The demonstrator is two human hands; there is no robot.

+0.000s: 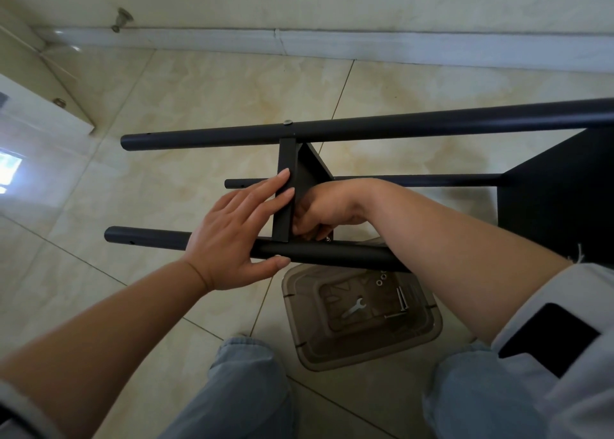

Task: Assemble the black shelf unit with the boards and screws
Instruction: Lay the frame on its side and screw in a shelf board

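black shelf unit (548,202) lies on its side on the tiled floor (199,89), its tubes running left to right. far tube (365,128) carries a screw head (287,122) on top, right where the black board (287,186) meets it. middle tube (415,180) lies lower, behind the board. near tube (146,236) runs under both hands.

left hand (232,236): fingers straight, pressing flat on the left face of the board; thumb (275,262) wraps under the near tube. released, not clenching anything.

right hand (327,211): reaches behind the board on its right side, fingers curled down at the joint with the near tube. something small and pale shows at the fingertips; cannot tell whether it is pinched or what it is.

a larger black panel (558,206) sits at the right end of the tubes.

clear plastic tray (432,335) on the floor below the near tube, holding a small wrench (355,308), long screws (401,299) and washers (381,279).

knees in blue jeans (246,388) at frame bottom.
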